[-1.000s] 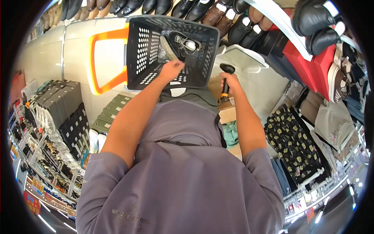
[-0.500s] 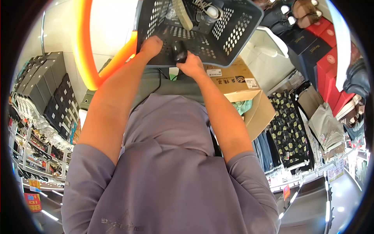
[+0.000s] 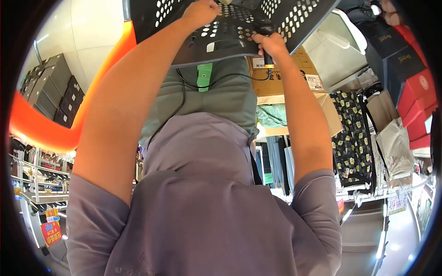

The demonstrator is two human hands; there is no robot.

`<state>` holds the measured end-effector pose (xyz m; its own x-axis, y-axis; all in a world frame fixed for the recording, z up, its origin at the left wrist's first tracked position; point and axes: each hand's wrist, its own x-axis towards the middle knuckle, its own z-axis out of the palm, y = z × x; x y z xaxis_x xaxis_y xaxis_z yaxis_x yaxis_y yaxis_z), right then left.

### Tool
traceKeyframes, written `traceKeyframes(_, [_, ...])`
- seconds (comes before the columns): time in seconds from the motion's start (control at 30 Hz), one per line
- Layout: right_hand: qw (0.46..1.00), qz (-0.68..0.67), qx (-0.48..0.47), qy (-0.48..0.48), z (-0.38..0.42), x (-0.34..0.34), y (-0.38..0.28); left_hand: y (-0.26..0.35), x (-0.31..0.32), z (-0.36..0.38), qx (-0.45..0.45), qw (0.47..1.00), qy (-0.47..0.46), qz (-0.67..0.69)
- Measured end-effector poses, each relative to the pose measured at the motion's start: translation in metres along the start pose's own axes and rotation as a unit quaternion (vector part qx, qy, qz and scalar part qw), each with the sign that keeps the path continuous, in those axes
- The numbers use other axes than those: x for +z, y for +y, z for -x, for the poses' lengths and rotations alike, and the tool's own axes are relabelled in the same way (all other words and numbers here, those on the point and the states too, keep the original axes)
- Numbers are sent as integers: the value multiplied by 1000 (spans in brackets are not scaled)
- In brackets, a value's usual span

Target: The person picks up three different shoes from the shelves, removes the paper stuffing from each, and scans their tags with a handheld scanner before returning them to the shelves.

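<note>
A dark grey perforated plastic basket (image 3: 193, 57) fills the top of the view, cut off by the upper edge. My left hand (image 3: 201, 13) reaches over its near rim with fingers curled in. Whether those fingers hold anything is hidden. Just beyond them, only a small part of a beige item (image 3: 225, 2) shows. My right hand (image 3: 272, 45) is wrapped round a black corded handheld device (image 3: 264, 26), at the basket's right side. This device has a rounded head and an orange ring at the handle's end. From there a thin black cable (image 3: 235, 75) loops left across my lap.
An orange curved bar (image 3: 113, 57) passes beside my left arm. To the right stands an open cardboard box (image 3: 294, 64) with green material inside. Red and black shoe boxes (image 3: 414, 92), hanging trousers (image 3: 352, 142) and a stack of dark boxes (image 3: 50, 85) line the sides.
Both hands have moved up and right in the view, the right one carrying the black device. The basket sits higher, its shoes now mostly out of sight. More of the cable shows.
</note>
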<state>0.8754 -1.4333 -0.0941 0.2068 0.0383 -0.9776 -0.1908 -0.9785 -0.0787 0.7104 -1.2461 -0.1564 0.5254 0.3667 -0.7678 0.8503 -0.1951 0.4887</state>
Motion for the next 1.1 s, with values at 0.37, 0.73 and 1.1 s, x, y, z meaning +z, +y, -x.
traceKeyframes(0.37, [984, 113, 45, -128, -42, 13, -16, -57, 50, -41, 32, 998, 2, -55])
traceKeyframes(0.73, [964, -203, 69, -159, -72, -1, -22, -12, 57, -90, 40, 998, -1, -53])
traceKeyframes(1.1, [987, -118, 99, -53, -128, -13, -15, 8, 68, -130, -28, 999, -15, 3])
